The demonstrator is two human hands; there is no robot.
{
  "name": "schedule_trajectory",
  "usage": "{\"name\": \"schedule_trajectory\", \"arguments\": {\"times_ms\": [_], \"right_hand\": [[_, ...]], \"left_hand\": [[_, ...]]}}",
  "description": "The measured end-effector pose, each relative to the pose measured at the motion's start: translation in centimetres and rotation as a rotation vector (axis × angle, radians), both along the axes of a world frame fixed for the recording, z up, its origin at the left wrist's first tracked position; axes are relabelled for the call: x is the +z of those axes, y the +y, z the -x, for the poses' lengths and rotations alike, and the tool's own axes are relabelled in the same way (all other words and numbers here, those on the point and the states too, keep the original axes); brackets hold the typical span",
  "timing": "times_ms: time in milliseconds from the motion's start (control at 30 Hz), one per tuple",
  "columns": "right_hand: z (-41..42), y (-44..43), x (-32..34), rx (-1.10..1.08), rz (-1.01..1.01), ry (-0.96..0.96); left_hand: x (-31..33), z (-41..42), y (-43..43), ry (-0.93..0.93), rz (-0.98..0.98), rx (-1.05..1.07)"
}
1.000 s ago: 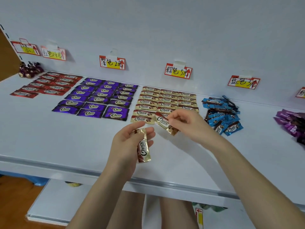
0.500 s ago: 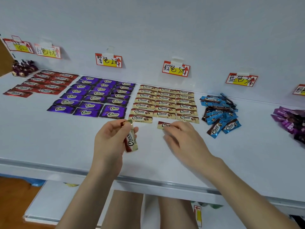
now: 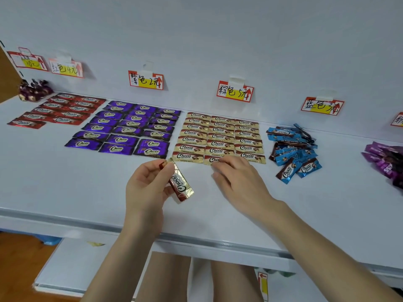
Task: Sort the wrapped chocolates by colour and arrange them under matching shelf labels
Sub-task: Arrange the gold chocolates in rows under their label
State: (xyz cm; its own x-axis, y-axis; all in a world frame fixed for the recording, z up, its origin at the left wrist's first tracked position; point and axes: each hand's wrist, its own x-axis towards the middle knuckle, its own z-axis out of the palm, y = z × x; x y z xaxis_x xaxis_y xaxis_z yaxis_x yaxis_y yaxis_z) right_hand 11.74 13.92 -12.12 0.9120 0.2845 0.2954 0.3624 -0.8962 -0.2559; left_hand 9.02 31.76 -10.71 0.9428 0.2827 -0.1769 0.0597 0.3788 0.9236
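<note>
Gold chocolate [image 3: 180,185] is dangling above the shelf [image 3: 87,182], pinched in my left hand [image 3: 146,188], while my right hand [image 3: 237,177] is pressing flat fingers on the front-row bar [image 3: 209,159]; I'm risking shoving its neighbours [image 3: 187,156] crooked.

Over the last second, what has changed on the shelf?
The right hand set its gold chocolate down and slid it back into the front row of the gold block, fingers resting on it. The left hand still pinches a spare gold chocolate. The red rows, purple rows and blue pile are unchanged.
</note>
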Motion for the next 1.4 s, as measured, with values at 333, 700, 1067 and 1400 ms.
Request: {"name": "schedule_trajectory", "arguments": {"times_ms": [333, 700, 1067, 1400], "right_hand": [[0.1, -0.1, -0.1, 0.006, -0.051, -0.012], [4.1, -0.4, 4.4, 0.001, -0.873, 0.208], [4.0, -4.3, 4.3, -0.162, -1.575, 0.494], [0.0, -6.6, 2.9, -0.156, -0.124, 0.258]], "left_hand": [[0.4, 0.1, 0.1, 0.019, 0.053, -0.006], [1.6, 0.5, -3.9, -0.024, 0.187, -0.140], [0.5, 1.2, -7.5, -0.184, -0.487, -0.335], [-1.4, 0.7, -4.9, -0.288, -1.524, -0.477]]}}
